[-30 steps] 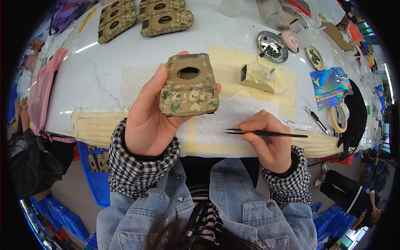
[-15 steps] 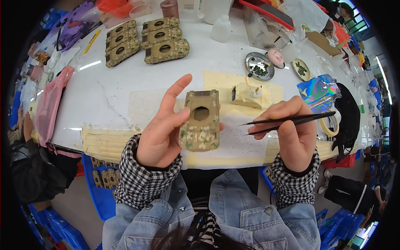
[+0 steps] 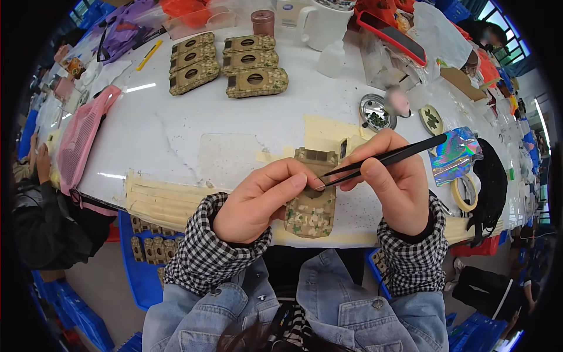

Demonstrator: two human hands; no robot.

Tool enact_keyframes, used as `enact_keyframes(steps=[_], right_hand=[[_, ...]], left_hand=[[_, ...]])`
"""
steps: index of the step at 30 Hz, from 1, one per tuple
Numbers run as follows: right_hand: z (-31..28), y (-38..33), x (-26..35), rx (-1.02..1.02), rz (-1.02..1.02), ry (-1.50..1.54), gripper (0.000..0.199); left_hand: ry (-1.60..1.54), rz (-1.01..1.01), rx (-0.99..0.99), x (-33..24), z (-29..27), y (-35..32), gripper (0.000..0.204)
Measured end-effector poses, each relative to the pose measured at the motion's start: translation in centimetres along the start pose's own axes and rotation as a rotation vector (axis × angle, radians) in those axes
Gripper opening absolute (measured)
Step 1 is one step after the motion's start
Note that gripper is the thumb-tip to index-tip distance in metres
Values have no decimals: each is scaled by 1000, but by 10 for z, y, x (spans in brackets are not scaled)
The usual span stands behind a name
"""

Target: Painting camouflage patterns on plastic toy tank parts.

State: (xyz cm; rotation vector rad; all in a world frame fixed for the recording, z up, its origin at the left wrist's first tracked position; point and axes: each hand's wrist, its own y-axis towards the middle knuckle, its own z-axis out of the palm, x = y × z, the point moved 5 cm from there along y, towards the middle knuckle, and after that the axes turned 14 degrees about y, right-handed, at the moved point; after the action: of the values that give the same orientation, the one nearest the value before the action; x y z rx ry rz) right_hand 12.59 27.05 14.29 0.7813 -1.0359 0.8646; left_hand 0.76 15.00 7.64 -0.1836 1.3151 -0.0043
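Note:
A camouflage-painted toy tank hull [image 3: 311, 216] with a round hole in its top lies in front of me, at the near side of the table. My left hand [image 3: 258, 202] is closed on its left side, thumb and forefinger brought together over the hole; its other fingers are hidden. Black tweezers [image 3: 404, 154] are gripped in my right hand [image 3: 400, 185], their tips meeting the left fingertips above the hole. Whether a small part is between the tips I cannot tell. Behind my right hand, a pale block-shaped holder [image 3: 350, 145] is mostly covered.
Several similar hulls [image 3: 257, 82] stand in two columns at the back left. To the right are a round metal dish [image 3: 386, 104] with dark green bits, a tape roll [image 3: 464, 193] and a black bag [image 3: 491, 182]. A pink mesh basket [image 3: 94, 138] leans at the left edge.
The hull has moved right and nearer the table surface. My left thumb and forefinger, spread before, have closed over the hole. The tweezer tips have come to them, and the view has shifted.

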Motion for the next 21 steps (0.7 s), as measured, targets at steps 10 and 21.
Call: enact_keyframes(steps=[10,21], right_hand=[[3,-1,-4,9,0,-42,16],[5,-6,4,-11,-204,-206,15]], left_hand=[[64,179,-75,-5,0,2,18],[137,147,-202,-5,-7,0,17]])
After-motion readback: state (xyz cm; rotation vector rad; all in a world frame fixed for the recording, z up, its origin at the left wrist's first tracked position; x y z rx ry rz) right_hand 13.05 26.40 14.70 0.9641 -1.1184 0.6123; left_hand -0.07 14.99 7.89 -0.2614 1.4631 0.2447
